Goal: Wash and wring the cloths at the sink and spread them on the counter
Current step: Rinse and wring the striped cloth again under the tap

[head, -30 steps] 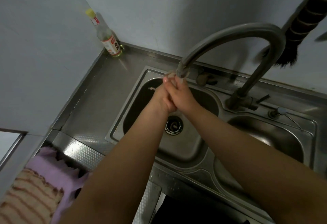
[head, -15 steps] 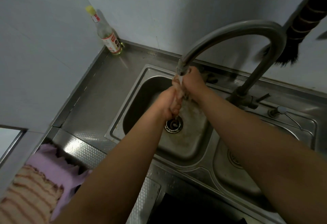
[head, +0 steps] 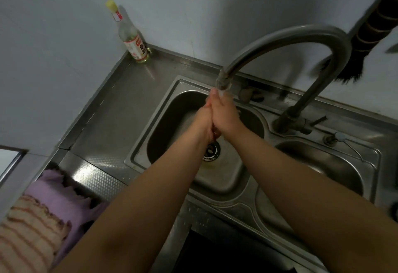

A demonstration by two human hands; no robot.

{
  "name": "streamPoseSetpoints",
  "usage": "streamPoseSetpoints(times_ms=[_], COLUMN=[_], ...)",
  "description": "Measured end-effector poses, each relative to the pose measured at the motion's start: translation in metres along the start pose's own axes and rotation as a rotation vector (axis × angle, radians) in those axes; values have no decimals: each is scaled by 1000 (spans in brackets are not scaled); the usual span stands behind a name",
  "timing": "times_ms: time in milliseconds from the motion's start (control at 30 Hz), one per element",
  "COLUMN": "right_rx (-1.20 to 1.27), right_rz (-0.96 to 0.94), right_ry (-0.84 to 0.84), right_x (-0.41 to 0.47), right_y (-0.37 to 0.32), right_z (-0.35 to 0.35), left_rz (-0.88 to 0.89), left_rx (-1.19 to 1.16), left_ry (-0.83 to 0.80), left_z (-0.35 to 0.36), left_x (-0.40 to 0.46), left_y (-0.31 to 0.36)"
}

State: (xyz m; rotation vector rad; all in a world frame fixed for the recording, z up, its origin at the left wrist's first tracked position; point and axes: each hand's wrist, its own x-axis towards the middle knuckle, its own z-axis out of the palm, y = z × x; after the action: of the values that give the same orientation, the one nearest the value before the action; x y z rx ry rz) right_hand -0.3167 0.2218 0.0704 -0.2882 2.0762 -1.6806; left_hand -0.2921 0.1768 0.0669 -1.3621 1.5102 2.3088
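Left hand: pressed against the right hand under the tap spout, above the left sink basin.
Grasp: both hands are clenched together; a reddish scrap is glimpsed between the palms, and whether it is cloth cannot be told.
Purple cloth: spread on the bench at lower left.
Striped cloth: laid overlapping it.

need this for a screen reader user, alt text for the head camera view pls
Two bare hands, left hand and right hand, press together under the faucet over the left sink basin. A bottle stands in the counter's far corner; a purple cloth and a striped cloth lie lower left.
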Motion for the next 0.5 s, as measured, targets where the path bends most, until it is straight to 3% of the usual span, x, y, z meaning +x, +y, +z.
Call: streamPoseSetpoints(times_ms=[167, 300, 400, 500], right_rx=[95, -29, -15, -182], right_rz=[144, 91, 108, 63], right_ry=[51, 118, 62, -27], right_x=[28, 45, 54, 63], right_y=[2, 2, 8, 17], right_z=[-9, -16, -16, -22], left_rz=[-64, -86, -129, -203], left_rx=[148, 210, 233, 200], left_ry=[52, -48, -164, -263], left_z=[2, 0, -14, -33], left_x=[-16, -17, -14, -3], left_y=[-6, -11, -6, -3])
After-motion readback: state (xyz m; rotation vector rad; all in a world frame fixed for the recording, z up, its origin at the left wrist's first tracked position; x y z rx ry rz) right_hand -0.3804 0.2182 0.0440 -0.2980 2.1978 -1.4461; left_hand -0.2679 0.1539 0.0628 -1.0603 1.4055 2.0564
